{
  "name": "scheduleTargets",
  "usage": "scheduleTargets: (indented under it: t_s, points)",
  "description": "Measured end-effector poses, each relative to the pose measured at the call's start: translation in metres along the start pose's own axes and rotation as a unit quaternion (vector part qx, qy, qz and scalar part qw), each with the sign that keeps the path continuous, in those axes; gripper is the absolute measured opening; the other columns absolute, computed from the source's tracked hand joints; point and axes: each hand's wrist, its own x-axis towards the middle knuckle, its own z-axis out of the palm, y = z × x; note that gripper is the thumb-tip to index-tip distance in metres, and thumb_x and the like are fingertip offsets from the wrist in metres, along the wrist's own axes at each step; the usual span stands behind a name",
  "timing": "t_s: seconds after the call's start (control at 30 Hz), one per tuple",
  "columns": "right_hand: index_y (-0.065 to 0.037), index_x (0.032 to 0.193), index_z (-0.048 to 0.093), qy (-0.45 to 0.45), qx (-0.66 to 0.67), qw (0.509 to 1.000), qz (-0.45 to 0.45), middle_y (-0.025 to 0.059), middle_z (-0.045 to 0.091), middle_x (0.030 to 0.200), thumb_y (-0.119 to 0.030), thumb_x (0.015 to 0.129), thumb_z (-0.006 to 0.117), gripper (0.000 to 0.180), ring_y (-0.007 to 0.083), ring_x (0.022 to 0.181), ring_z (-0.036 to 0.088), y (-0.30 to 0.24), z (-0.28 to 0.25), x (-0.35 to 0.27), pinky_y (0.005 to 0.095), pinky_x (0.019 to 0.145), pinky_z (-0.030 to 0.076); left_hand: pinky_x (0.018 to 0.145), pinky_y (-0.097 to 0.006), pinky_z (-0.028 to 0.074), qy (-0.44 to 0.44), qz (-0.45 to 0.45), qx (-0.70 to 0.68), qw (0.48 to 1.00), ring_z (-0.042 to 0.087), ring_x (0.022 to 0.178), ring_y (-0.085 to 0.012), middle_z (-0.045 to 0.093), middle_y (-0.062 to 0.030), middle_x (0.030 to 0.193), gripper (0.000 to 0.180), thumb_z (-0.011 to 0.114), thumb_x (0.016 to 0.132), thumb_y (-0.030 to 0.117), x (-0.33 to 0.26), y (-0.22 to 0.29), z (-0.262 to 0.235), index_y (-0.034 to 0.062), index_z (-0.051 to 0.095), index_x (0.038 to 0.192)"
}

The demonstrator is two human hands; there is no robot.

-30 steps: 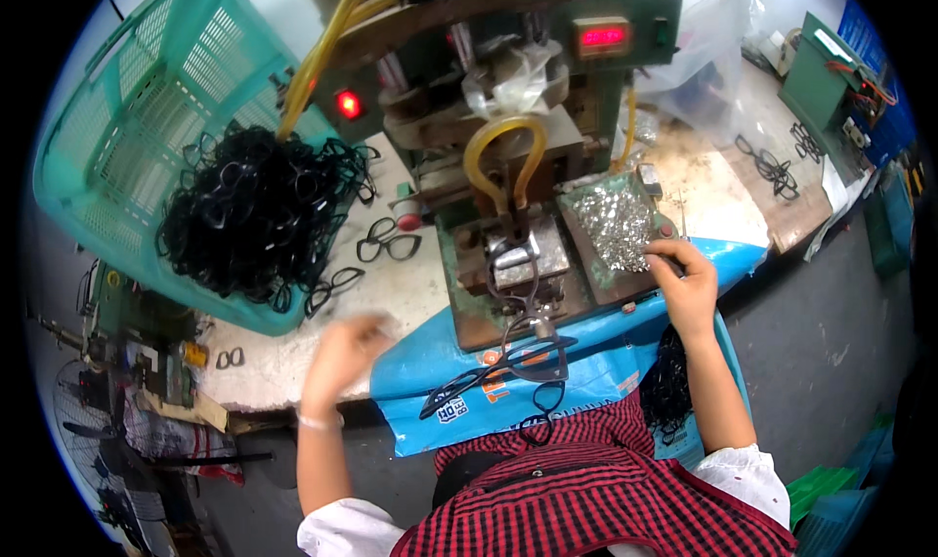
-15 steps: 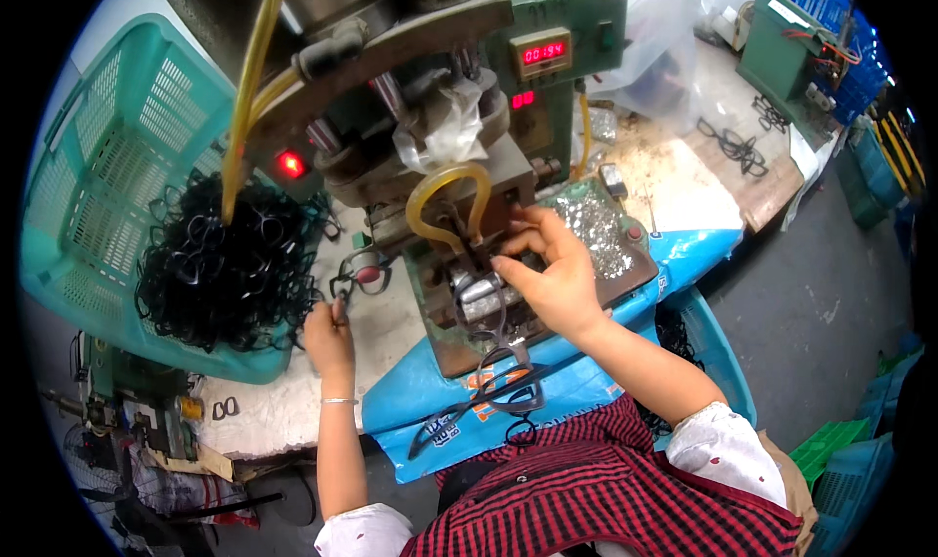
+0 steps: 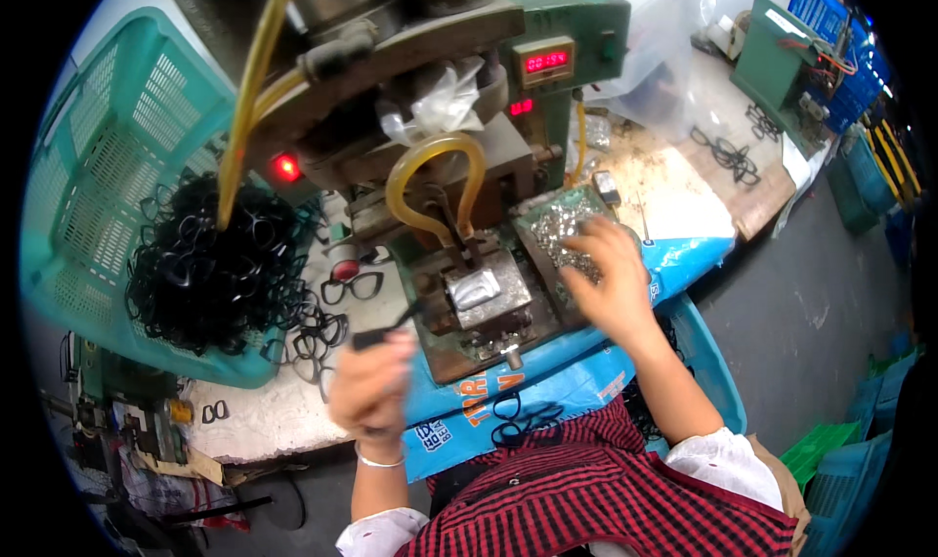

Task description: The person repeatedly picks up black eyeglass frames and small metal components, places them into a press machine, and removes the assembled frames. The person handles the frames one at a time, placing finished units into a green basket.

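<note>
My left hand (image 3: 371,391), blurred by motion, is closed on a black eyeglass frame (image 3: 379,336), of which only a smeared dark part shows above the fingers. It is in front of the press, left of its metal block (image 3: 489,288). On that block lies a shiny silver piece (image 3: 475,289), below a bent yellow tube (image 3: 392,188). My right hand (image 3: 616,283) hovers over a tray of small shiny metal parts (image 3: 555,227), thumb and fingers apart. Several black eyeglass frames (image 3: 311,334) lie on the table left of my left hand. More dark frames (image 3: 526,422) rest at my apron.
A green basket (image 3: 83,200) heaped with black frames stands at the left. The green press (image 3: 576,20) with red displays rises ahead. Blue plastic sheeting (image 3: 586,362) covers the table's front edge, and a blue basket (image 3: 708,362) sits below it. More frames (image 3: 725,156) lie far right.
My left hand has moved right from the frames by the basket, bringing one frame along. My right hand has left the press block for the metal parts; the frame at the block is gone from there.
</note>
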Motion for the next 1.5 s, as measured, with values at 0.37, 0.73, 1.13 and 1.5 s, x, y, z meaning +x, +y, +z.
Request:
scheduleTargets:
  t_s: [0.37,0.73,1.13,1.5]
  points:
    - [-0.008,0.085,0.073,0.072,-0.047,0.996,0.011,0.0097,0.067,0.104,-0.013,0.077,0.075,0.01,0.0313,0.103,0.062,0.056,0.037,0.009,0.0419,0.088,0.05,0.092,-0.047,0.05,-0.27,0.056,0.085,0.957,0.068,0.088,-0.0251,0.074,-0.0032,0.103,0.022,0.079,0.074,0.017,0.022,-0.004,0.028,0.0148,0.078,0.096]
    - [-0.007,0.08,0.068,0.028,-0.123,0.987,-0.101,0.0077,0.064,0.081,-0.011,0.075,0.067,0.007,0.0307,0.083,0.062,0.036,0.077,0.039,0.0426,0.069,0.051,0.099,-0.048,0.048,-0.25,0.026,0.157,0.955,0.066,0.107,-0.0283,0.069,-0.0092,0.118,0.033,0.077,0.074,0.004,-0.001,0.012,0.02,0.0121,0.073,0.106]
    - [0.0,0.105,0.068,0.121,0.431,0.868,0.213,0.0026,0.068,0.097,0.001,0.092,0.064,0.013,0.0081,0.09,0.061,0.06,0.067,0.003,0.0216,0.082,0.048,0.082,-0.032,0.048,0.136,-0.352,0.424,0.824,0.062,0.092,-0.021,0.068,-0.0113,0.102,0.015,0.066,0.091,0.01,-0.088,-0.033,-0.213,0.0008,0.068,0.103]
    - [-0.003,0.094,0.074,0.085,0.16,0.975,0.128,0.0102,0.071,0.089,-0.001,0.08,0.072,0.014,0.0216,0.084,0.066,0.047,0.022,-0.02,0.0323,0.077,0.051,0.087,-0.049,0.046,-0.113,-0.31,0.655,0.68,0.056,0.099,-0.043,0.064,-0.0192,0.111,0.024,0.063,0.087,0.017,-0.141,-0.141,-0.151,0.0046,0.064,0.107]
